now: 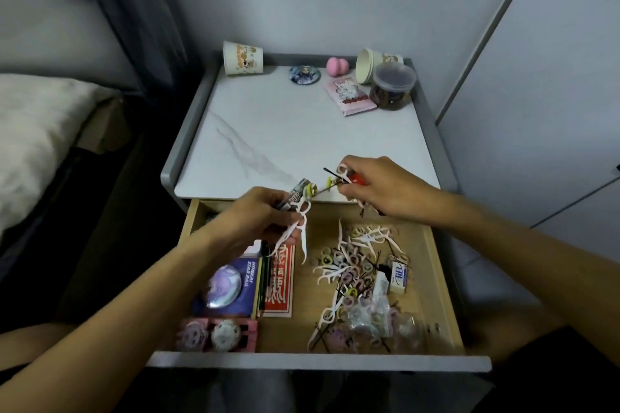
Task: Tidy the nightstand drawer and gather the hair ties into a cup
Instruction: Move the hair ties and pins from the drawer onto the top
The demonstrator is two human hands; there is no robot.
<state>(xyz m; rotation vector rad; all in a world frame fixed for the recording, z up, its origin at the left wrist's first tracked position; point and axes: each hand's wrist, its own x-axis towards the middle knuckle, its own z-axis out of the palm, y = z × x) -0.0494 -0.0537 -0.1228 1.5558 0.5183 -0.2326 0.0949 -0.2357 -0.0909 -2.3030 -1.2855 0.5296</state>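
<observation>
Fingers (275, 199) of left hand (255, 216) and right hand (382, 189) pinch floss picks (302, 216) above drawer (433, 266).

Looked down into an open drawer (443, 278) below a nightstand (285, 131) top. Gripped a printed tube (297, 193), white picks (298, 228) and a yellow tie (310, 190) in the left hand (265, 214), over the drawer's back edge. Pinched a black hairpin (332, 173) and something red in the right hand (379, 188), just beside the left. Saw in the drawer's right half a heap (352, 278) of ties, picks and pins, an eraser box (397, 273) at its right; in the left half a purple card (228, 285), a red packet (280, 278), a pink box (218, 334). Saw along the top's back a cup (242, 58) at left, a disc (304, 74), a sponge (337, 66), a pink packet (350, 95), tipped cups (367, 65) and a lidded tub (392, 87).
</observation>
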